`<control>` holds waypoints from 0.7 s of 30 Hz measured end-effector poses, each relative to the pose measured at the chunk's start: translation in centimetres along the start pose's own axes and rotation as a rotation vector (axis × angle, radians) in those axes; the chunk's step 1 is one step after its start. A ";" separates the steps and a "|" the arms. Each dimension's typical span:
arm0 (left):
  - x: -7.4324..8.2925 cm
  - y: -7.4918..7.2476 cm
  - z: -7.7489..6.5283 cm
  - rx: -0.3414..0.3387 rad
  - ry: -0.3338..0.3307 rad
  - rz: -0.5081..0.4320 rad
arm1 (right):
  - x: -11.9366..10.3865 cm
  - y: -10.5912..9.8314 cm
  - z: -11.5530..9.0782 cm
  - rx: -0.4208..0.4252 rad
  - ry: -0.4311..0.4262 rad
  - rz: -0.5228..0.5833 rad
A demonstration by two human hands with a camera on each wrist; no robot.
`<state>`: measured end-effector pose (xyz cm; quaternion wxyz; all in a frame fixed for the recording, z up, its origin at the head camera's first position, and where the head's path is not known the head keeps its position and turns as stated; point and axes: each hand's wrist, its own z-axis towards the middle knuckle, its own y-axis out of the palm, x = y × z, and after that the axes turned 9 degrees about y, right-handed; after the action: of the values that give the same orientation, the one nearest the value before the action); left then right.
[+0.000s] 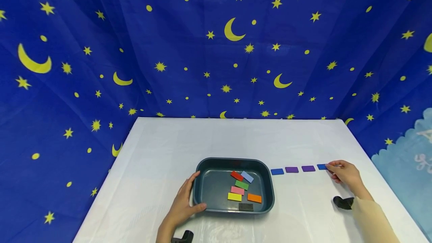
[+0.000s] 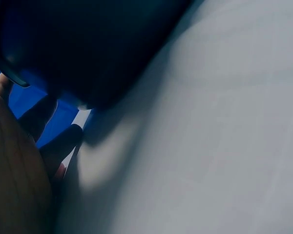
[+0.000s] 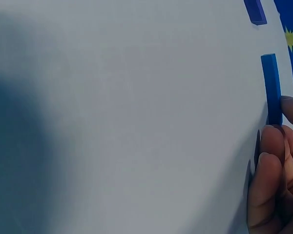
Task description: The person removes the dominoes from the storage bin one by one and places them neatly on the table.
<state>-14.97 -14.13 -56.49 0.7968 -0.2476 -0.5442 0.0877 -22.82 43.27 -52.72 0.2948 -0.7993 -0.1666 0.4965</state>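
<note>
My right hand (image 1: 347,175) pinches the right end of a blue domino block (image 1: 321,167) at the right end of a spaced row on the table. In the right wrist view, thumb and fingertips meet at one end of this blue block (image 3: 271,87). To its left in the row lie a purple block (image 1: 308,168), another purple block (image 1: 291,170) and a blue block (image 1: 277,171). My left hand (image 1: 182,201) rests with spread, fairly straight fingers against the left side of a dark teal tray (image 1: 209,210), its thumb at the near rim.
Inside the tray lie loose blocks: red (image 1: 236,176), light blue (image 1: 247,177), green (image 1: 241,185), pink (image 1: 237,190), yellow (image 1: 234,197), orange (image 1: 254,198) and black (image 1: 245,207). A white cloth (image 1: 162,141) covers the table. Blue star-patterned curtains (image 1: 202,51) surround it.
</note>
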 end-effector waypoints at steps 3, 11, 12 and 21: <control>0.0 0.0 0.0 -0.004 -0.010 -0.003 | -0.1 -0.1 -0.1 0.004 0.008 -0.009; 0.0 0.0 0.0 -0.003 -0.009 -0.007 | -0.1 0.0 -0.2 -0.005 0.008 -0.004; -0.1 0.0 0.0 -0.002 -0.006 -0.010 | -0.1 0.0 -0.1 -0.005 0.007 -0.007; 0.0 -0.1 0.0 0.006 0.013 -0.002 | 0.3 0.4 -0.1 0.025 0.004 -0.030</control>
<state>-14.95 -14.22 -56.42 0.8011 -0.2450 -0.5391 0.0871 -22.64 43.14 -53.14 0.3125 -0.7941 -0.1719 0.4921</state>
